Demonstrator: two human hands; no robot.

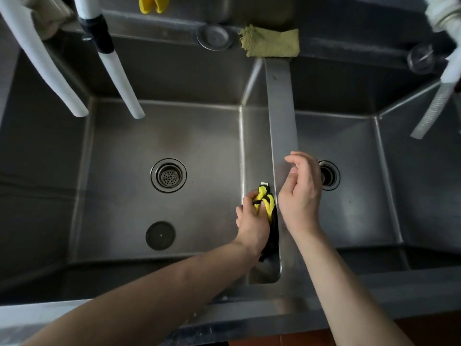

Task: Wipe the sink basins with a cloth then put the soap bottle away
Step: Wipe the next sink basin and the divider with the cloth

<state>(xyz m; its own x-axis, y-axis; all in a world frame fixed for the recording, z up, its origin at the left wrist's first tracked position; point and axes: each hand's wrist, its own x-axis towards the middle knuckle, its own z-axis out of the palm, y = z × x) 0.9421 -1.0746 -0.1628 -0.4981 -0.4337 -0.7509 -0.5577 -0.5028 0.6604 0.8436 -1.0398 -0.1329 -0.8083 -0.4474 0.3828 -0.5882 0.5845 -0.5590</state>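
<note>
Steel double sink (282, 101), a hand working a cloth along the divider.

Yellow-and-black cloth (268, 208) is bunching in the left hand (252, 221), whose grip is curling round it against the left basin's right wall (just beside the divider). Right hand (300, 193) is hovering over the divider, fingers loosely bent, holding nothing. Green rag (270, 42) is lying on the back ledge.

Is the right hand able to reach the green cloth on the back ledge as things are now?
Probably yes. The right hand holds nothing, its fingers loosely curled above the divider, and nothing lies between it and the green cloth.
</note>
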